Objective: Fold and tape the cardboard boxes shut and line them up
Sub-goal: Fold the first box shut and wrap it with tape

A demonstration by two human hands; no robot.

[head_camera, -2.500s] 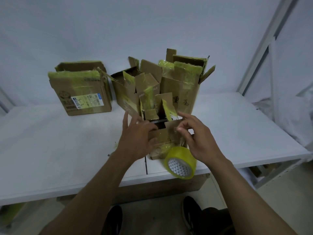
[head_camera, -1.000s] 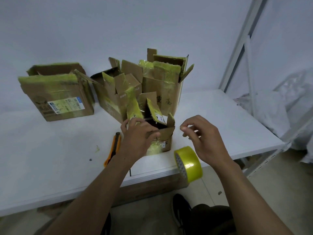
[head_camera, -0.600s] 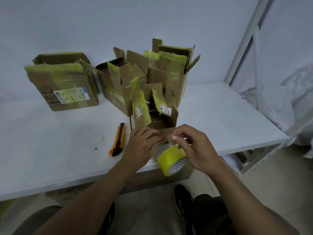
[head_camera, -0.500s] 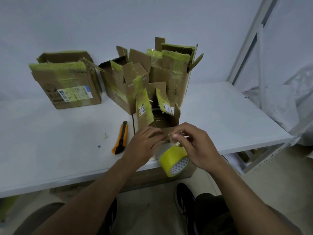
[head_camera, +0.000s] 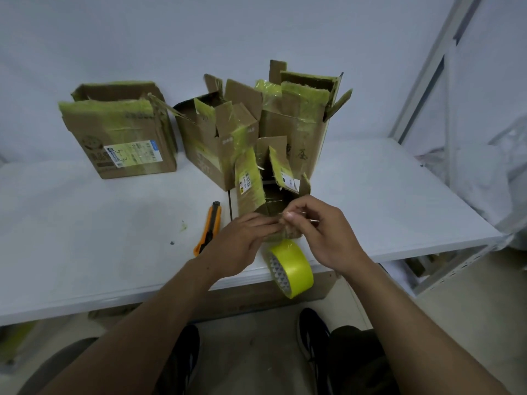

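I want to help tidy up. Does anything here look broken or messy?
Yes. The cardboard boxes at the back have torn, ragged flaps standing open, patched with old yellow-green tape. The yellow tape roll hangs past the table's front edge, so it might drop. An orange utility knife lies loose by the left hand.

Table [head_camera: 85, 223]: open passage across left and right stretches. Obstacles: labelled box [head_camera: 122, 138], middle box [head_camera: 211, 143], tall box [head_camera: 299, 124] along rear; small box [head_camera: 251, 181] front centre; knife [head_camera: 209, 228] just left; tape roll [head_camera: 291, 267] overhanging front edge.
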